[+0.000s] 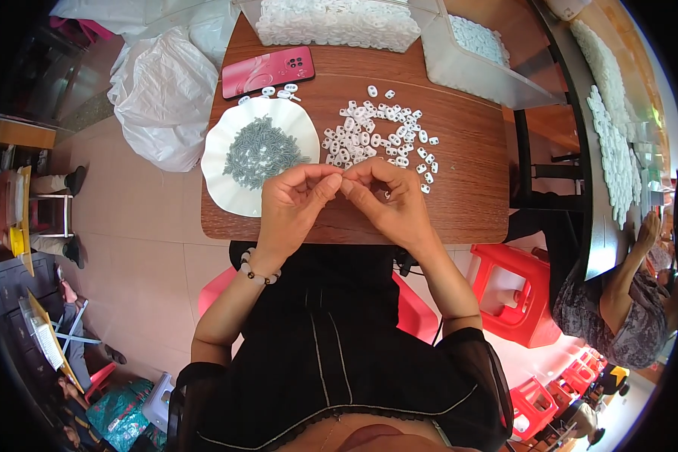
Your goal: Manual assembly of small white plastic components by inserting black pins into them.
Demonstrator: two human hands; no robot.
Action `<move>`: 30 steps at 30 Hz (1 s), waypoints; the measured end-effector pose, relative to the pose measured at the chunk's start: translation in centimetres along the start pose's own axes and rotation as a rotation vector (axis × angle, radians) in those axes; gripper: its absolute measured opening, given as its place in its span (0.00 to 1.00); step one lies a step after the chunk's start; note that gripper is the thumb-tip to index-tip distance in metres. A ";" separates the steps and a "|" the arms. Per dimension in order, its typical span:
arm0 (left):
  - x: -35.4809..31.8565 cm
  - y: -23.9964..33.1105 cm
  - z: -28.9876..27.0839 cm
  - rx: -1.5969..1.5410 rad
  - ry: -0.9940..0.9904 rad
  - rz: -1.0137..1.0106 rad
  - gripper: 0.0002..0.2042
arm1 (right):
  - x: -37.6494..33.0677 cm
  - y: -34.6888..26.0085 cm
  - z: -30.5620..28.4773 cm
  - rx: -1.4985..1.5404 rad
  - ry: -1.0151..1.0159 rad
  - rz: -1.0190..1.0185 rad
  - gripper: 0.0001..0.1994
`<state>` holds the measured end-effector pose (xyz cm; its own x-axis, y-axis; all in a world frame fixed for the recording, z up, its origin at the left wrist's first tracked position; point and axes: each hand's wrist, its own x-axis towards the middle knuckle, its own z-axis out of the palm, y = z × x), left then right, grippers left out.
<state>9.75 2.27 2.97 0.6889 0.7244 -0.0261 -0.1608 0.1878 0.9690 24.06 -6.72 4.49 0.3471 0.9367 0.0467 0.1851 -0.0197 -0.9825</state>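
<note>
My left hand (pixel 294 205) and my right hand (pixel 394 202) meet at the fingertips above the near part of the brown wooden table (pixel 471 143). Both are closed in a pinch; whatever sits between the fingertips is too small and covered to make out. Just beyond my left hand lies a white wavy-rimmed plate (pixel 215 177), heaped with small thin grey pieces (pixel 260 153) that look like little springs. Past my right hand, many small white plastic pieces (pixel 363 137), oval with dark holes, are scattered loosely on the wood.
A pink phone (pixel 270 71) lies beyond the plate, with a few white pieces beside it. Clear bins (pixel 497 88) of white parts line the far edge. A white plastic bag (pixel 164 98) stands left; a red stool (pixel 514 301) and another person's arm (pixel 625 282) are right.
</note>
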 end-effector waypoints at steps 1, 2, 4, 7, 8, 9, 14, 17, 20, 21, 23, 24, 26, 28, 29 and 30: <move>0.0 0.0 0.0 0.011 -0.012 -0.023 0.09 | -0.1 0.0 -0.1 0.001 0.000 0.037 0.04; 0.0 -0.1 0.0 0.012 -0.012 -0.024 0.09 | -0.3 0.0 -0.1 0.002 -0.003 0.072 0.04; -0.1 -0.4 -0.1 0.050 0.011 -0.027 0.09 | -0.4 0.3 0.0 0.045 0.002 0.082 0.04; -0.1 -0.8 0.0 0.035 0.061 -0.050 0.08 | -0.7 0.9 0.3 0.128 0.037 0.080 0.05; -0.1 -0.8 0.1 0.034 0.060 -0.053 0.08 | -0.7 1.0 0.3 0.170 0.068 0.067 0.07; -0.1 -0.8 0.2 0.020 0.070 -0.072 0.09 | -0.8 1.1 0.2 0.171 0.069 0.070 0.07; -0.2 -0.8 0.4 -0.059 0.074 -0.130 0.09 | -1.1 0.8 -0.6 0.235 0.093 0.168 0.08; -0.4 -0.8 0.7 -0.094 0.067 -0.161 0.09 | -1.2 1.2 -0.9 0.230 0.091 0.177 0.06; -0.6 -0.8 1.0 -0.094 0.049 -0.175 0.09 | -1.3 1.1 -0.8 0.299 0.110 0.184 0.05; -0.6 -0.7 1.0 -0.096 0.044 -0.175 0.09 | -1.3 1.2 -0.8 0.300 0.113 0.186 0.05; -0.7 -0.8 1.1 -0.098 0.037 -0.180 0.09 | -1.4 1.2 -0.8 0.333 0.105 0.184 0.05; -0.7 -0.8 1.2 -0.105 0.041 -0.183 0.09 | -1.4 1.4 -0.8 0.334 0.109 0.187 0.05; -0.7 -0.9 1.3 -0.111 0.041 -0.191 0.09 | -1.5 1.7 -0.8 0.297 0.112 0.152 0.05; -0.8 -1.0 1.4 -0.130 0.061 -0.203 0.09 | -1.5 1.7 -0.8 0.334 0.112 0.167 0.05; -0.8 -1.1 1.4 -0.130 0.060 -0.207 0.09 | -1.6 1.6 -0.8 0.369 0.107 0.178 0.05; -0.8 -1.1 1.4 -0.140 0.068 -0.219 0.09 | -1.6 1.7 -0.8 0.371 0.109 0.181 0.05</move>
<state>10.36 0.49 2.26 0.6695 0.6986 -0.2524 -0.1124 0.4312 0.8952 24.53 -8.57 2.90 0.4425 0.8868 -0.1334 -0.2238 -0.0348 -0.9740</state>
